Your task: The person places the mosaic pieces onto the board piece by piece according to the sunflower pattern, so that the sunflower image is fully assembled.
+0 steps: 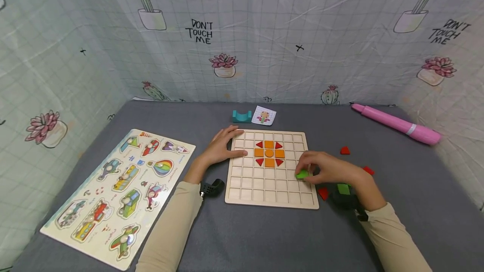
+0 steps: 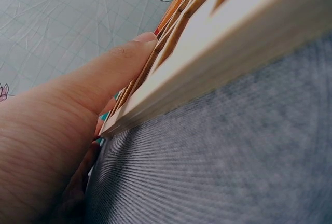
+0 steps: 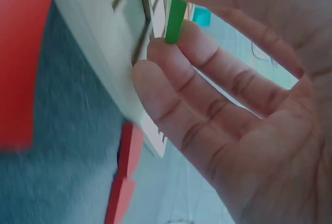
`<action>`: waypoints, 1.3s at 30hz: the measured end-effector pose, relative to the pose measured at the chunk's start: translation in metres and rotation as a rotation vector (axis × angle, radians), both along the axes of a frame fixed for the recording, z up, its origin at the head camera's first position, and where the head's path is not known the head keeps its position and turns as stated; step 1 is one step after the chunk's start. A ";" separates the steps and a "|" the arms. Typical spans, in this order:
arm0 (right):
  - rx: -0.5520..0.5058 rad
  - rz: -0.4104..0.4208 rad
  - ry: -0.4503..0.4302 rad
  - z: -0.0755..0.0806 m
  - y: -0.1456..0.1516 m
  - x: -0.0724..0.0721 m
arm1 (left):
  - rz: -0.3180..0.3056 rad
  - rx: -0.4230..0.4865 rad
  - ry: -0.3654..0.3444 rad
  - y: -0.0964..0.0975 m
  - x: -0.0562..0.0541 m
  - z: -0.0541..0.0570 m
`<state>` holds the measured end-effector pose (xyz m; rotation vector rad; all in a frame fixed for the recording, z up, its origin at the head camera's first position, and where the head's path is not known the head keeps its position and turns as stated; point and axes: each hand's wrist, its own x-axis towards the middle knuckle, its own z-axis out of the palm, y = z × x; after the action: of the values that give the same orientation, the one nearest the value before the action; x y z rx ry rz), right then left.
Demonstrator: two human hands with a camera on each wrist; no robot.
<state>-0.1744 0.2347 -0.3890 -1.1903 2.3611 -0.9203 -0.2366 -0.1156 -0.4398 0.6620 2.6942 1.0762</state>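
A wooden grid board [image 1: 249,184] lies on the grey cloth. Near its middle sit orange squares [image 1: 269,163], an orange circle [image 1: 269,153] and several red triangles [image 1: 259,145]. My left hand [image 1: 217,150] rests at the board's left side, thumb [image 2: 119,63] extended over the top face and the other fingers at the far left corner. Over the right part of the grid, my right hand [image 1: 329,168] pinches a green square tile [image 1: 302,174] between thumb and fingers. In the right wrist view the tile [image 3: 176,21] stands edge-on beside the board.
Loose red pieces [image 1: 345,150] and another green square [image 1: 343,189] lie right of the board, by the right wrist. Behind it are a teal holder [image 1: 242,116] and a pattern card [image 1: 264,115]. A vehicle puzzle board [image 1: 143,179] lies left; a pink pen-shaped object [image 1: 397,124] lies back right.
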 end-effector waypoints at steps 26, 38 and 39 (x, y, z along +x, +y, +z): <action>0.095 -0.008 0.109 0.000 -0.067 -0.002 | 0.003 -0.003 -0.005 0.001 -0.002 -0.002; 0.093 -0.040 0.128 -0.002 -0.077 0.000 | 0.003 -0.013 0.004 0.001 -0.001 -0.001; 0.099 -0.048 0.137 -0.002 -0.078 0.000 | 0.003 -0.013 0.004 0.001 -0.002 -0.001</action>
<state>-0.1742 0.1565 -0.3914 -1.1970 2.5212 -0.7484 -0.2381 -0.1149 -0.4407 0.6588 2.7038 1.0578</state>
